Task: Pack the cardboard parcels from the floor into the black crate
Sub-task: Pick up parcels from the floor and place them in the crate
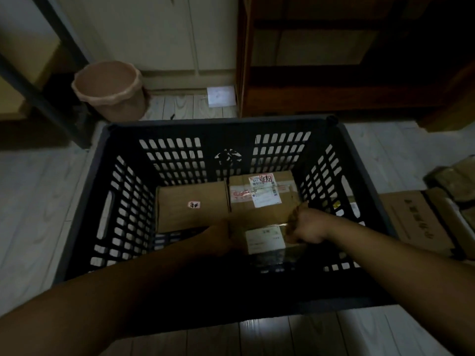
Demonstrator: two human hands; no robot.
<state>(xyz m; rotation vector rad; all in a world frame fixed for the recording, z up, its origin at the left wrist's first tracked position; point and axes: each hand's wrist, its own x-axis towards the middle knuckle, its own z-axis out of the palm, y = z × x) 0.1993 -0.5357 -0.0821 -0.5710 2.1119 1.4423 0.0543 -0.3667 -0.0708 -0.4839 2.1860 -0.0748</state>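
1. Both forearms are reaching in from the bottom edge of my feed and down into the black crate [218, 121], which is sitting on the pale plank floor [33, 201].
2. On the left, the left hand [218, 237] is lying against the left side of a small parcel [264, 240] that is carrying a white label. That corner is showing up too dark for me, so I cannot tell how its fingers are lying or whether they are gripping.
3. The right hand [307, 226] is curling its fingers over the small parcel's upper right edge and gripping it.
4. The small parcel is sitting low inside the crate, toward the near right, between the two hands. I cannot tell whether it is resting on the bottom.
5. Two more boxes are lying flat at the far wall of the crate, touching side by side: a plain parcel [192, 206] with a small sticker on the left, and a labelled parcel [262, 191] on the right. The small parcel is overlapping the labelled parcel's near edge in my view.
6. Outside the crate on the right, a flat carton [416, 219] with dark printed characters is lying on the floor, with a wrapped bundle [457, 181] beyond it.
7. Behind the crate, a pink bin [110, 89] is standing at the left, a white sheet [221, 96] is leaning at the skirting, and a dark wooden cabinet [334, 60] is filling the right.
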